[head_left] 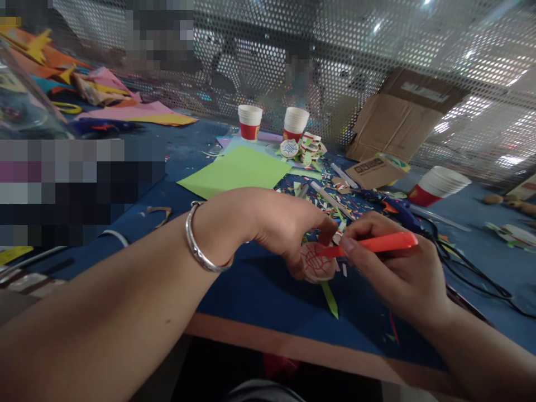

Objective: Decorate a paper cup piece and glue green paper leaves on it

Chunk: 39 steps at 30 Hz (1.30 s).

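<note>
My left hand (285, 223), with a silver bangle on its wrist, curls its thumb and fingers around the edge of a small round paper cup bottom (317, 267). Red crossing lines cover its pale face, and a pointed green paper strip (330, 300) sticks out toward me. In my right hand (402, 273) is a red marker (383, 244), pinched between thumb and fingers. Its tip meets the drawn face, near my left fingers. Farther back, a similar round piece with blue lines (289, 148) leans by a stack of cut cup pieces (310, 148).
Green paper sheets (238, 170) lie on the blue table (259, 296). Stacked paper cups (250, 121) stand behind. Paper scraps, glue sticks (330, 200) and a glue gun (391, 207) with a black cord lie ahead. Another cup stack (439, 186) lies tilted at right, near a cardboard box (402, 120).
</note>
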Each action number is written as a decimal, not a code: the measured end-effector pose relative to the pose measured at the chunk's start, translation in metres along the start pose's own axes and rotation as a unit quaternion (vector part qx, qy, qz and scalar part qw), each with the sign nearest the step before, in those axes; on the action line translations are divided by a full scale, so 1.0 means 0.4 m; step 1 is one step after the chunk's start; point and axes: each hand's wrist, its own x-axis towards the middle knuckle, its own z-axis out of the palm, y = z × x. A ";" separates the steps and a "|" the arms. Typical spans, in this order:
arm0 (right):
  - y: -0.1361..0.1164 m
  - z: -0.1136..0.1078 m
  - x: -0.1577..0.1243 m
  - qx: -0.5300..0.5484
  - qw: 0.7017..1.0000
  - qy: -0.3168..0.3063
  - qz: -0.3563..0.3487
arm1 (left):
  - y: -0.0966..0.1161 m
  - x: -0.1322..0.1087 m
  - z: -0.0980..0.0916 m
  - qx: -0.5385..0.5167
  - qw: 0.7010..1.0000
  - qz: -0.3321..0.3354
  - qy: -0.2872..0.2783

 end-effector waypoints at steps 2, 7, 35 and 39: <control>-0.002 -0.001 0.000 -0.004 1.000 0.005 0.002 | -0.001 0.001 0.001 0.006 1.000 -0.004 0.005; -0.005 0.001 -0.003 0.001 1.000 0.005 0.001 | 0.000 0.000 0.002 0.011 1.000 -0.007 0.012; 0.003 0.001 -0.004 0.009 1.000 0.012 0.000 | 0.000 0.000 -0.001 0.007 1.000 0.001 0.006; 0.001 0.001 -0.006 0.024 1.000 -0.012 0.005 | 0.007 -0.006 0.000 0.006 1.000 0.001 0.010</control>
